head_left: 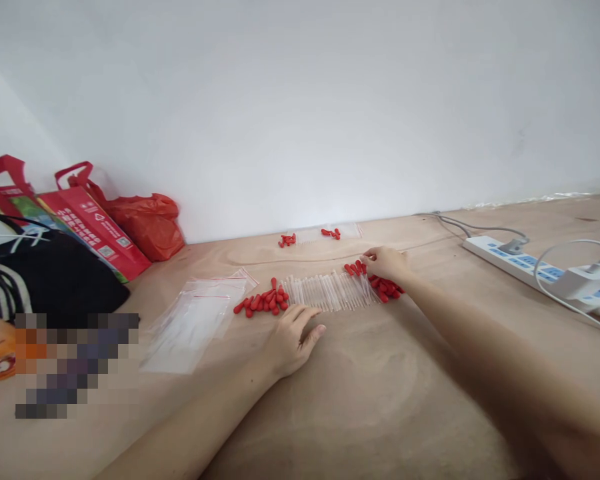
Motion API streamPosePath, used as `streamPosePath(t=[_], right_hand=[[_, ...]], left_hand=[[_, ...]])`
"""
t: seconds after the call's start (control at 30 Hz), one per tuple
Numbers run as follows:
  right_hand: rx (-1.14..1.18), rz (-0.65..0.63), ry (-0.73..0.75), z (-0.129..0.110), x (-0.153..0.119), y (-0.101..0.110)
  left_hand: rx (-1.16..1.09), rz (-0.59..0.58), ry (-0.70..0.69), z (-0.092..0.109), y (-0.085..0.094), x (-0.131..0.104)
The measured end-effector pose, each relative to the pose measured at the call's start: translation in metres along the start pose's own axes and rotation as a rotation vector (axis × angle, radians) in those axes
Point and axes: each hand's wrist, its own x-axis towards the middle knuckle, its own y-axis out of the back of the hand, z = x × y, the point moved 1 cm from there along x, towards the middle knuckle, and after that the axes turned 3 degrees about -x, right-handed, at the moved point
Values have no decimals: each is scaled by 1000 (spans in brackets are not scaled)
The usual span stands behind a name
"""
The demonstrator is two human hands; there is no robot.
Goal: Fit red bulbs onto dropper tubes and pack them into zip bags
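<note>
A row of clear thin droppers (325, 292) lies side by side on the wooden table, with red rubber bulbs at both ends of the row. My left hand (294, 339) rests at the near left of the row, fingers spread, its fingertips by the tubes and the left red bulbs (265, 301). At the far right end, my right hand (387, 263) has its fingers bent together just above a few red bulbs (355, 269). What lies between those fingertips is too small to make out. More red bulbs (387, 290) lie under that wrist.
Clear zip bags (195, 327) lie left of the droppers. Near the wall is another bag (347, 231) with red-bulbed droppers (331, 233). A power strip (520, 260) with cables stands right. Red bags (95, 227) and a black bag (55, 280) are at the left.
</note>
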Motion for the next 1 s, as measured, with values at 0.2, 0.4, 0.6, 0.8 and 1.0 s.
streamPosePath(t=[0.2,0.4,0.6,0.8,1.0], right_hand=[[-92,-51,-10,26,-8,23],[-118,-45,27,38,-30,23],[-107,-17,25,36,-35,15],[-87,49,-13,35,-35,14],[-75,38,-58,31,-36,12]], left_hand=[[58,31,1,1,1,0],[217,100,56,1,1,1],[283,123,87,1,1,1],[434,172,186,-6,11,10],[542,155,408,-25,21,39]])
